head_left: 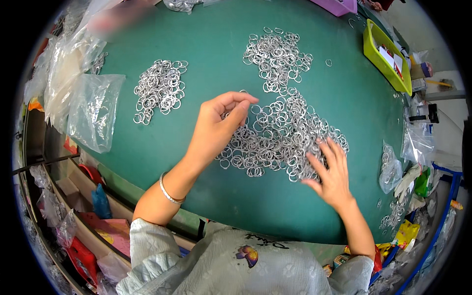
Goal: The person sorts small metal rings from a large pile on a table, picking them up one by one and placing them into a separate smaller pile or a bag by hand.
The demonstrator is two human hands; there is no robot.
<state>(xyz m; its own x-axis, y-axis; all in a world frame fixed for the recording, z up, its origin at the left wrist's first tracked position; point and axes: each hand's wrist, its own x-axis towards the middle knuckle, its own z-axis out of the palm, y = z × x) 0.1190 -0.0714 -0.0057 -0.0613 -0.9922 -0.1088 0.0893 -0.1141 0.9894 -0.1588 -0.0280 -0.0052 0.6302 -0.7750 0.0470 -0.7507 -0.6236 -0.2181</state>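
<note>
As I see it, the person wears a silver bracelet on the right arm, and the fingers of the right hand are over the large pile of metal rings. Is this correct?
Not entirely: the head view shows the silver bracelet on the left arm. The fingers of the right hand are indeed over the large pile of metal rings.

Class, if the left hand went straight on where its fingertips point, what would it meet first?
The left hand would probably meet the heaped silver rings just to its right; its height above the table is unclear, so it might pass over them.
</note>
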